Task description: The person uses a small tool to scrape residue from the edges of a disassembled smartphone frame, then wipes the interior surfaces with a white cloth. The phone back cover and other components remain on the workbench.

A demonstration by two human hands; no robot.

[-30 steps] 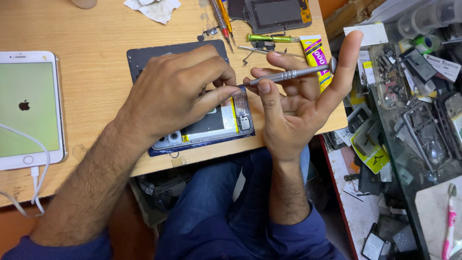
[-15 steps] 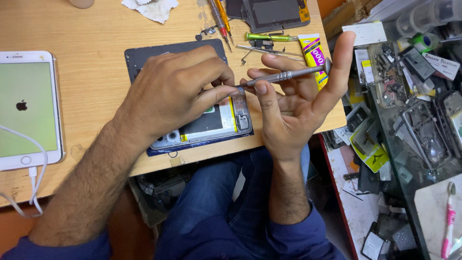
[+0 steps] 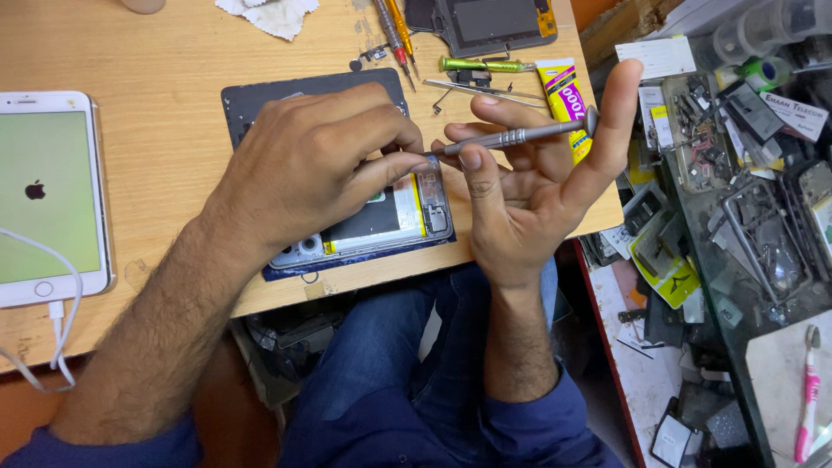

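Note:
My left hand point(image 3: 312, 165) rests over an opened phone point(image 3: 394, 217) that lies back-off on a dark mat point(image 3: 260, 100). Its thumb and fingertips pinch together at the tip of a slim grey screwdriver point(image 3: 520, 137). My right hand point(image 3: 529, 199) holds that screwdriver level above the desk's edge, with the thumb and middle fingers around the shaft and the raised index finger capping its end. I cannot tell whether anything tiny sits between the left fingertips.
A white phone point(image 3: 48, 191) with a lit screen and a plugged-in white cable point(image 3: 52, 338) lies at the left. A yellow glue tube point(image 3: 563, 91), a green-handled tool point(image 3: 481, 64), tweezers point(image 3: 485, 91) and screwdrivers point(image 3: 394, 30) lie behind the hands. A cluttered parts bench point(image 3: 745, 199) stands to the right.
Both hands stay almost where they were. The right index finger has straightened a little against the screwdriver's end.

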